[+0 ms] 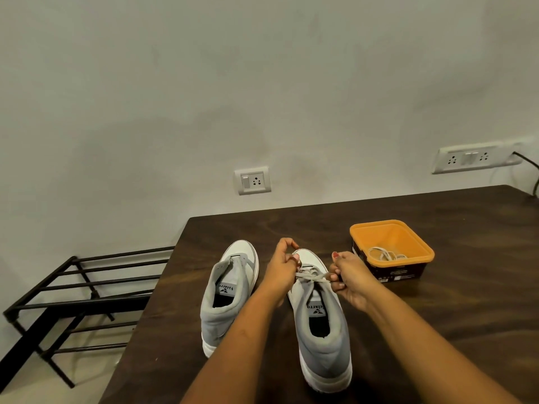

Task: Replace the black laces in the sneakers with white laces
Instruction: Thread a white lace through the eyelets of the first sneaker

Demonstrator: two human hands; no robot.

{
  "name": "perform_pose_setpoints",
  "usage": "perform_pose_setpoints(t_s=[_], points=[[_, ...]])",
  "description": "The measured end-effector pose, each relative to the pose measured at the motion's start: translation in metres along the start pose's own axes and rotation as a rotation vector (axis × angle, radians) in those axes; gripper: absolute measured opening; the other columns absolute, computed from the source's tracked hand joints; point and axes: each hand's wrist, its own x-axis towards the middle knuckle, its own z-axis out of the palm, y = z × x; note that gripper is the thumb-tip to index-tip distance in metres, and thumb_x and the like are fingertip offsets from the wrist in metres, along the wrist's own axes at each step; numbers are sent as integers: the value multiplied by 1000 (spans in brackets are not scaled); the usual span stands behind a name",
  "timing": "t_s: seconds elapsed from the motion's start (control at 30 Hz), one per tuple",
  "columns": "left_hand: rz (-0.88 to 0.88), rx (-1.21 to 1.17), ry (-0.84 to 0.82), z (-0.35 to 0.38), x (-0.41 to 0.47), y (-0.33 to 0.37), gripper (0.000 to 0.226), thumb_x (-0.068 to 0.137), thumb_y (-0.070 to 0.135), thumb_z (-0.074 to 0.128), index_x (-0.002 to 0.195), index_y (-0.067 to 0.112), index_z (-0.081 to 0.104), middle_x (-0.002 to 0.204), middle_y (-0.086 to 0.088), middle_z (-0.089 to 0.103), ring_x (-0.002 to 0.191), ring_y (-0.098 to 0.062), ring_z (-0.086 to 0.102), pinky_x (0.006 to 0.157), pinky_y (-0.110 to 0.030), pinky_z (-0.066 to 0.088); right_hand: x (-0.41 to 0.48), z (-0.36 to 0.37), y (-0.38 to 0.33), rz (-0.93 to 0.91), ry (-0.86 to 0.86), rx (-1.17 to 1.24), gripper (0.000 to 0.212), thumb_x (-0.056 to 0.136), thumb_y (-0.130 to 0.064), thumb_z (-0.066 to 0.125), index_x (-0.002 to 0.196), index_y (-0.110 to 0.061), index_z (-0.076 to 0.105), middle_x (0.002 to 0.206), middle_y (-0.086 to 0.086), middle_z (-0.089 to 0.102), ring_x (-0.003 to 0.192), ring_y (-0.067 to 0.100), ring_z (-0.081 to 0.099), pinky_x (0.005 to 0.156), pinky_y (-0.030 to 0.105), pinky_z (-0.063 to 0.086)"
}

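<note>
While both hands pinch ends of the pale lace (313, 277) across the grey-and-white right-hand sneaker (319, 322) at lower centre, left hand (281, 269) and right hand (348, 277) should pull evenly, each grip pressed shut, keeping the lace flat on the dark wooden bench (466, 301).

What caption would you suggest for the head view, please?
Both hands pull a white lace on the right sneaker.
</note>
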Motion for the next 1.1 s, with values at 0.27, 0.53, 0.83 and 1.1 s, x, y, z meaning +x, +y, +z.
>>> perform_pose_setpoints(t_s=[0.27, 0.53, 0.83, 1.1], points=[[-33, 10, -3, -7, -12, 0, 22, 99, 5, 36, 97, 20, 52, 80, -5, 51, 71, -15, 50, 63, -27, 50, -4, -9, -1, -27, -75, -74, 21, 103, -17, 36, 87, -12, 48, 66, 4, 49, 64, 13, 51, 53, 22, 42], [93, 546, -99, -35, -16, 2, 18, 84, 31, 69, 84, 21, 55, 71, 5, 53, 67, -12, 48, 71, -29, 45, -7, -38, -21, -366, -55, -722, 5, 89, -9, 63, 87, -13, 61, 64, 1, 50, 61, 12, 46, 55, 21, 40], [114, 770, -241, -13, -24, 2, 56, 75, 34, 74, 126, 25, 52, 124, 1, 61, 106, -20, 60, 92, -36, 51, -15, -13, -11, -275, -222, -1199, 39, 76, -22, 78, 109, -27, 57, 95, -3, 63, 85, 10, 61, 77, 25, 54], [145, 537, -261, -14, -29, 3, 67, 75, 9, 72, 132, 25, 41, 131, 0, 53, 102, -11, 51, 83, -22, 43, -6, -22, -6, -263, -302, -855, 68, 79, -8, 75, 140, -15, 46, 132, 0, 58, 117, 13, 57, 105, 35, 45]])
